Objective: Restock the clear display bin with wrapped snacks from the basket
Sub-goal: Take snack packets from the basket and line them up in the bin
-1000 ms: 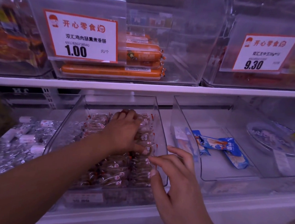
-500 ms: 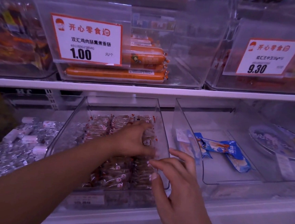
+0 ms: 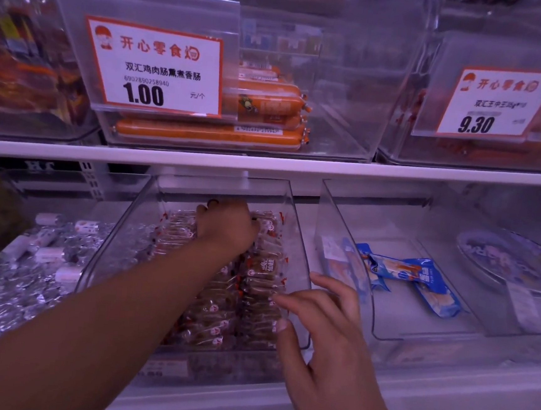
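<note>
A clear display bin (image 3: 295,239) sits on the lower shelf, filled with rows of small brown wrapped snacks (image 3: 260,289). My left hand (image 3: 225,225) reaches deep into the back of the bin, palm down, fingers curled over the rear snacks; whether it grips one is hidden. My right hand (image 3: 324,324) hovers at the bin's front right corner with fingers spread, fingertips touching the front snacks and holding nothing. No basket is in view.
To the right stands another clear bin (image 3: 349,260) holding blue packets (image 3: 432,284). Silver-wrapped sweets (image 3: 21,268) lie to the left. The white shelf above (image 3: 298,166) carries bins of orange sausages (image 3: 210,134) and two price signs.
My left hand has slid from the middle of the bin toward its back. My right hand has stayed at the front right corner.
</note>
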Tool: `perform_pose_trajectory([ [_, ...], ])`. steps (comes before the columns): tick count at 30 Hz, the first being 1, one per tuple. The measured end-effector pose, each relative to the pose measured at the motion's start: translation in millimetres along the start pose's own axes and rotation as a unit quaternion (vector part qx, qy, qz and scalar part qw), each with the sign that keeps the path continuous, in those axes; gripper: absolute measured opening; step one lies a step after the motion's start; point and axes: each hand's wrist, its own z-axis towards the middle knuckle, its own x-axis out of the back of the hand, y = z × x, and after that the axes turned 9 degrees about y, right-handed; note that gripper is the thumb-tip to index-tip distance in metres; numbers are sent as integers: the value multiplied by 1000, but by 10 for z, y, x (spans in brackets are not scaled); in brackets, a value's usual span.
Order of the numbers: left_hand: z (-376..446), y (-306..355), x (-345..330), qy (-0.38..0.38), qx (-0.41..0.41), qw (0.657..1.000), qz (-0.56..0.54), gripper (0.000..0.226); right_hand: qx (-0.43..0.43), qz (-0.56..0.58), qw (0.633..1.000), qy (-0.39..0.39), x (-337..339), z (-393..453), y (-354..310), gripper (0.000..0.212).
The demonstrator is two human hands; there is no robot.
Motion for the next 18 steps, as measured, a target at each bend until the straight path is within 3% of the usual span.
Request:
perform_pose_trajectory([
  [5, 5, 96, 37, -15, 19, 997, -68, 23, -1, 2, 1000, -5, 7, 3, 4, 25],
  [9, -56, 64, 27, 22, -37, 999, 20, 30, -5, 3, 1000, -5, 9, 4, -10, 26],
  [11, -71, 27, 29, -9, -55, 998, 22, 28, -5, 2, 1000, -5, 11, 4, -14, 26],
  [15, -76, -27, 109, -67, -26, 992, -105, 15, -1, 4, 1000, -6, 8, -1, -21, 25],
  [18, -86, -78, 135, -4, -69, 991, -118, 8, 2, 3, 1000, -4, 0, -2, -9, 25],
])
